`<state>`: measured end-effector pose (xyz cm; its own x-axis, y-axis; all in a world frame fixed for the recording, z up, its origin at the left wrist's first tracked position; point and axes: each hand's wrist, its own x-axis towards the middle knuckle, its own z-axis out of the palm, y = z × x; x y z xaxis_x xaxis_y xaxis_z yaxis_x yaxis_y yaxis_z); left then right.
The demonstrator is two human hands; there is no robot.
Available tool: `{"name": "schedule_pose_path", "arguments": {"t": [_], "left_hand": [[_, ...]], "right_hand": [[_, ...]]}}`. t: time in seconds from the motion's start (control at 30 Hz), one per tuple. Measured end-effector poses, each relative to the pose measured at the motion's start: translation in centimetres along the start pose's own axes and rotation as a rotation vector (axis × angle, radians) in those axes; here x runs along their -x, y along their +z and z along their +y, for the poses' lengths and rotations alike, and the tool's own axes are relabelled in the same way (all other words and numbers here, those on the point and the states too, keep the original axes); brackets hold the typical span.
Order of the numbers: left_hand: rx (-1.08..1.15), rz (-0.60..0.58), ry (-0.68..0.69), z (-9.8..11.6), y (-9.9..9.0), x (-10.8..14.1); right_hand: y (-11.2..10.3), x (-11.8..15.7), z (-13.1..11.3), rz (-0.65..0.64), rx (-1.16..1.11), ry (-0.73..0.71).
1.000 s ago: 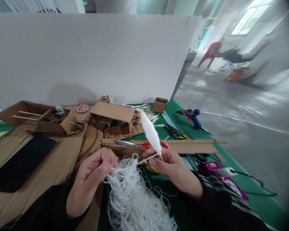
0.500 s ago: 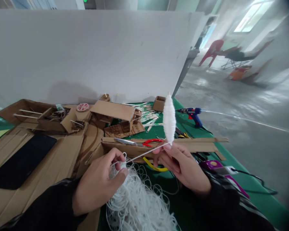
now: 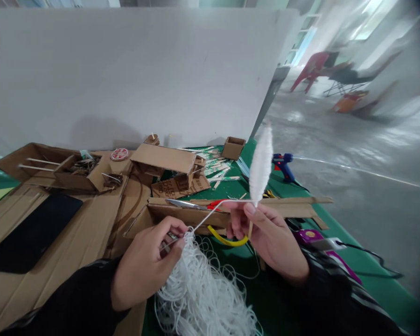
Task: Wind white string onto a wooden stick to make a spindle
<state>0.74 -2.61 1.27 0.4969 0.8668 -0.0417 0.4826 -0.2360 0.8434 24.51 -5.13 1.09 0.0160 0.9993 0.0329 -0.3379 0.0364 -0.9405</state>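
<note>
Between the thumb and fingers of my right hand point(image 3: 269, 233) is a thin wooden stick point(image 3: 250, 230), wound above my grip with white cord into a spindle shape point(image 3: 261, 163). The wound stick stands nearly upright, its top leaning slightly right. My left hand point(image 3: 154, 261) pinches the white cord point(image 3: 210, 213), which runs over my right index finger to the base of the winding. Below and between my hands lies a big loose heap of white cord point(image 3: 206, 289). Red-handled scissors point(image 3: 189, 204) rest just beyond, on a cardboard box edge, their handles partly hidden.
A blue glue gun point(image 3: 283, 165) lies at the right on the green table. A cardboard box structure point(image 3: 164, 158) and scattered sticks point(image 3: 219, 168) are at the back. At left are a black tablet-like slab point(image 3: 35, 233) and a divided cardboard tray point(image 3: 70, 175). A power strip point(image 3: 325, 244) sits right.
My right hand has turned the wound stick and shifted it slightly right, so its lower end now shows. The cord now bends over my right index finger. My left hand stays near the heap.
</note>
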Motion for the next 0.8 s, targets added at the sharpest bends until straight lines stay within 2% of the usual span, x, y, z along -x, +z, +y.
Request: {"name": "schedule_pose_path", "arguments": {"t": [0.13, 0.33, 0.47, 0.57, 0.67, 0.8], "left_hand": [[0.127, -0.067, -0.057, 0.3, 0.0, 0.0], [0.090, 0.028, -0.074, 0.3, 0.3, 0.0], [0.076, -0.007, -0.049, 0.0, 0.2, 0.0], [0.238, -0.071, -0.078, -0.2, 0.0, -0.2], [0.496, -0.135, -0.166, -0.3, -0.1, -0.4], [0.789, -0.144, -0.263, -0.2, -0.1, -0.6]], "right_hand": [[-0.3, -0.1, 0.1, 0.036, -0.030, -0.066], [-0.2, 0.1, -0.4, 0.020, -0.043, -0.128], [0.0, 0.5, -0.9, -0.105, -0.215, -0.059], [-0.2, 0.7, -0.4, -0.236, -0.260, 0.063], [-0.8, 1.0, 0.4, -0.298, -0.115, 0.077], [-1.9, 1.7, 0.4, -0.348, 0.285, -0.024]]}}
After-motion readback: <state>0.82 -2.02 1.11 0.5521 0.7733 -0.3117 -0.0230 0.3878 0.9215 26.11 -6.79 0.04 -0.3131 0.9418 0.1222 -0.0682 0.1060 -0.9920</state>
